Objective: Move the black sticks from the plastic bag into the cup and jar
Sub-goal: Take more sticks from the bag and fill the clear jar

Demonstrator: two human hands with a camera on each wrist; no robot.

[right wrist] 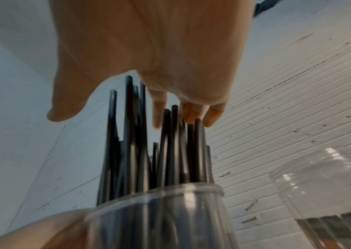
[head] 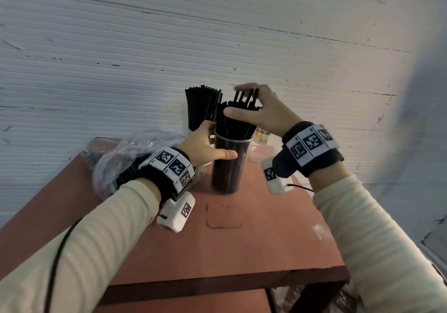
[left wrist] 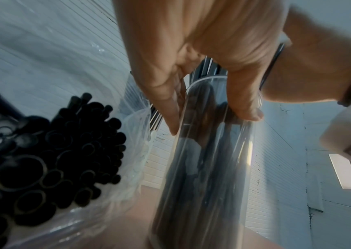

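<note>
A tall clear cup stands on the red-brown table, packed with black sticks. My left hand grips the cup just under its rim, thumb in front. My right hand hovers flat over the stick tops, its straight fingers touching the tallest ones. Behind the cup a second bundle of black sticks stands upright; its jar is mostly hidden. The clear plastic bag lies at the left with more black sticks inside.
A clear plastic container with a label stands right of the cup. A white ribbed wall rises right behind the table. The table's front edge is near me, and bare tabletop lies in front of the cup.
</note>
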